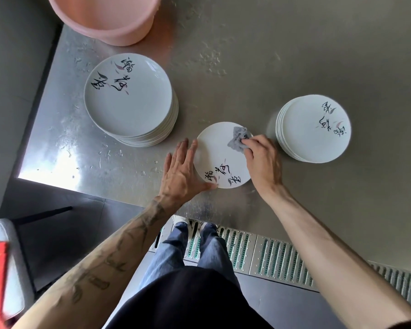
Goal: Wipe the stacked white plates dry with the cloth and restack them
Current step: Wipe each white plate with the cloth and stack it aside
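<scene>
A single white plate with black brush lettering lies flat on the steel table in front of me. My left hand rests against its left rim, fingers spread, thumb at the near edge. My right hand presses a crumpled grey cloth onto the plate's far right part. A tall stack of the same plates stands to the left. A lower stack stands to the right, close to my right hand.
A pink plastic tub sits at the table's far left. The table's left edge and near edge are close to the plate. A slotted floor drain grate runs below the near edge, by my feet.
</scene>
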